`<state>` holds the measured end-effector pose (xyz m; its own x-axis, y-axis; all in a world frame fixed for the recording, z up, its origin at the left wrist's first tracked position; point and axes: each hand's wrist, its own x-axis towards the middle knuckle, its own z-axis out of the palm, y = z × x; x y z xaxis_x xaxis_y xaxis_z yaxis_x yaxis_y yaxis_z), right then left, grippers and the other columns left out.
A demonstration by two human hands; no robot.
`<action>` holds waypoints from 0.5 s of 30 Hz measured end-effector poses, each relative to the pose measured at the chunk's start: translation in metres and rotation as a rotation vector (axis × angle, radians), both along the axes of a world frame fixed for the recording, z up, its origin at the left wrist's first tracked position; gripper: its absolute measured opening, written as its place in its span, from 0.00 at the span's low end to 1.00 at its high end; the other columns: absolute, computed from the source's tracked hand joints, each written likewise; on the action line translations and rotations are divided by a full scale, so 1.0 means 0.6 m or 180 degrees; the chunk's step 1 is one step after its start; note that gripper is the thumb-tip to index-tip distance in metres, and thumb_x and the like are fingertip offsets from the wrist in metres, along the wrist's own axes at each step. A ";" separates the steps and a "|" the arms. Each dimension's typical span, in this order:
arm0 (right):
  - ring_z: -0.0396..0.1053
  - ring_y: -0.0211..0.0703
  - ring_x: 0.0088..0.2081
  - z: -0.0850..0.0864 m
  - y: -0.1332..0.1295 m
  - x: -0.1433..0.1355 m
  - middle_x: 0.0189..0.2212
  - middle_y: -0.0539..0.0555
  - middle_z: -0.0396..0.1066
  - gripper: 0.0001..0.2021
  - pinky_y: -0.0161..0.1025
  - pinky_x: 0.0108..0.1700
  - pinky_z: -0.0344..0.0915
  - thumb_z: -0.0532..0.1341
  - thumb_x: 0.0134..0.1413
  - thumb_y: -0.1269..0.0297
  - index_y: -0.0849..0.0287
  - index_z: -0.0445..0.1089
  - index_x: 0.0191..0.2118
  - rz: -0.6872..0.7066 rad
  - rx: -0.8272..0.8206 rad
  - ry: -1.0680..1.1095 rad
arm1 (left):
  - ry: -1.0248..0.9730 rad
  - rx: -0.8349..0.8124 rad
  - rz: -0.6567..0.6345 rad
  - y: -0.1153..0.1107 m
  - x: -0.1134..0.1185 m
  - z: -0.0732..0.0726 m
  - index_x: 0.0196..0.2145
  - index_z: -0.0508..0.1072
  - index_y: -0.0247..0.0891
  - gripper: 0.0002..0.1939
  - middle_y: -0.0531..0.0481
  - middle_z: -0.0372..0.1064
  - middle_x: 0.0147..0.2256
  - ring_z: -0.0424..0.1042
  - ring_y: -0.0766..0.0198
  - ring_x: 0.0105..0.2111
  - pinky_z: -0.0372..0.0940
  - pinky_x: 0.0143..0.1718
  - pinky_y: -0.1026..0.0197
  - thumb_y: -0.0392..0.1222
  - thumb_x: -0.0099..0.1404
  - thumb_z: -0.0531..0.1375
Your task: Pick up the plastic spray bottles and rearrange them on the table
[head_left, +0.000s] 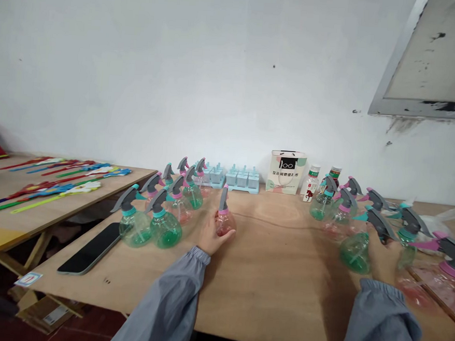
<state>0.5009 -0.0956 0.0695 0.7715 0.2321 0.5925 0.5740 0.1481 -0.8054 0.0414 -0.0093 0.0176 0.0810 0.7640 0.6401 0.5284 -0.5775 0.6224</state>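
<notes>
The pink bottle stands upright near the middle of the table, its round body in the grip of the left hand. The thumb lies across the near side and the fingers wrap the left side, with the grey sprayer rising above the grip. The green bottle is to the right, tilted, its body just left of the right hand. That hand is closed about the bottle's neck and sprayer; its fingertips are hidden, and whether the base touches the table I cannot tell.

Around the right hand, to the right and far side, are the right bottles, with teal or pink collars. Well to the left of the pink bottle stand the left bottles, holding green or pink liquid, with a phone lying flat just beside the nearest ones.

At the far edge, by the wall, sit pale blue molds, then a paper bag to their right, and two small bottles beside it. At the far right is clear plastic. On another table, at left, lie coloured sticks.
</notes>
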 end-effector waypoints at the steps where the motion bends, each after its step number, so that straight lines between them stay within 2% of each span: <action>1: 0.74 0.57 0.43 0.000 0.003 0.002 0.38 0.63 0.77 0.22 0.51 0.47 0.67 0.62 0.43 0.50 0.62 0.77 0.38 -0.0007 0.0004 0.0059 | -0.0013 0.0006 -0.0010 0.000 0.000 -0.001 0.58 0.57 0.37 0.39 0.39 0.66 0.51 0.71 0.50 0.50 0.66 0.52 0.46 0.51 0.54 0.67; 4: 0.73 0.58 0.44 0.001 0.012 0.003 0.39 0.65 0.76 0.21 0.53 0.49 0.66 0.62 0.42 0.52 0.63 0.75 0.39 -0.0005 0.0022 0.0145 | -0.0057 0.0002 -0.0027 0.001 0.001 -0.004 0.59 0.55 0.37 0.41 0.40 0.66 0.51 0.71 0.51 0.50 0.66 0.52 0.46 0.51 0.54 0.68; 8: 0.73 0.56 0.42 -0.003 0.023 0.002 0.42 0.65 0.75 0.26 0.50 0.47 0.67 0.65 0.38 0.55 0.62 0.70 0.45 -0.0195 0.0282 0.0232 | -0.0099 -0.0030 -0.0016 0.002 0.002 -0.007 0.59 0.56 0.38 0.41 0.40 0.67 0.51 0.71 0.51 0.51 0.66 0.53 0.46 0.50 0.53 0.68; 15: 0.72 0.59 0.43 -0.016 0.027 0.000 0.42 0.64 0.73 0.24 0.53 0.49 0.66 0.65 0.40 0.53 0.58 0.66 0.44 -0.0660 0.0221 -0.0153 | -0.0024 0.0028 0.0023 0.004 0.001 -0.011 0.59 0.58 0.38 0.40 0.39 0.66 0.52 0.71 0.49 0.50 0.66 0.53 0.45 0.51 0.53 0.68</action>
<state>0.5011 -0.0793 0.0601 0.7690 0.0286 0.6386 0.6353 0.0771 -0.7684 0.0418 -0.0066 0.0112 0.0708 0.7589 0.6474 0.5277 -0.5792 0.6213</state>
